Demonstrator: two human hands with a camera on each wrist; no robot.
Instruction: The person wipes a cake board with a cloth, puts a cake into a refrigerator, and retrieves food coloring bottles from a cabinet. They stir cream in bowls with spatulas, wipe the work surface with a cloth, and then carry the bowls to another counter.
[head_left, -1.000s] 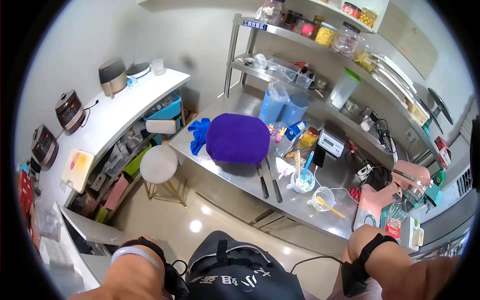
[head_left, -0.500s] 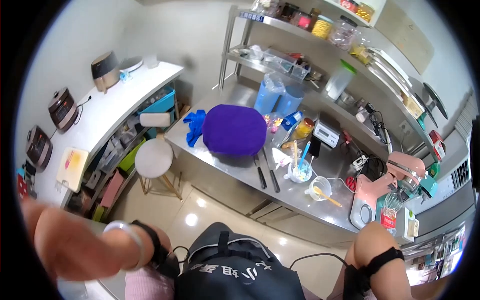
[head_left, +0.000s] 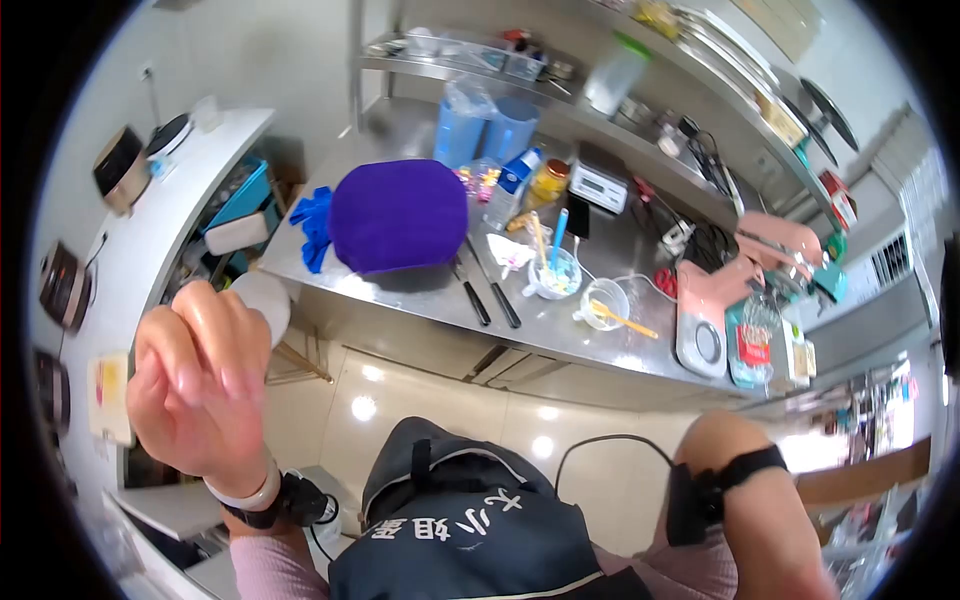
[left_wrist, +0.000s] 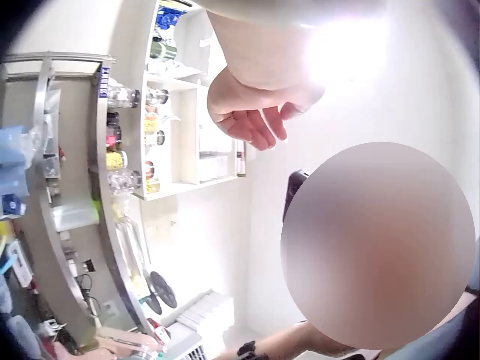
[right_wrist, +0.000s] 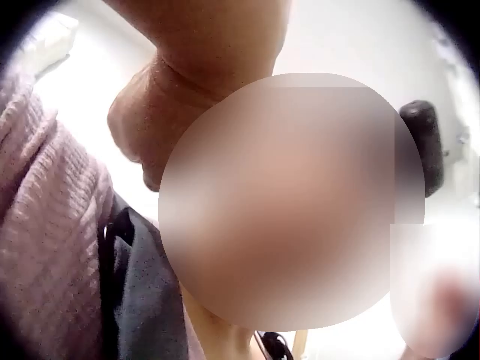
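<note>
My left hand point(head_left: 200, 375) is raised at the left of the head view, its fingers loosely bent and holding nothing. In the left wrist view the same hand point(left_wrist: 251, 105) droops from the wrist against a white wall. A black strap and a pale bracelet point(head_left: 250, 490) circle that wrist. My right arm point(head_left: 770, 520) is folded back toward my head, with a black strap round it. In the right wrist view the right hand point(right_wrist: 146, 124) bends down beside a blurred area that covers its fingers; I cannot tell whether they grip anything.
A steel table point(head_left: 400, 305) carries a purple cover point(head_left: 400, 215), blue gloves point(head_left: 314, 228), two knives point(head_left: 492, 285), cups with spatulas point(head_left: 553, 275), a kitchen scale point(head_left: 600, 185) and a pink stand mixer point(head_left: 705, 300). A stool point(head_left: 265, 300) stands left. Shelves point(head_left: 470, 65) rise behind.
My left hand has come up from the lower left edge into full view, its fingers bending toward me. The head view has turned, so the table sits farther left and higher.
</note>
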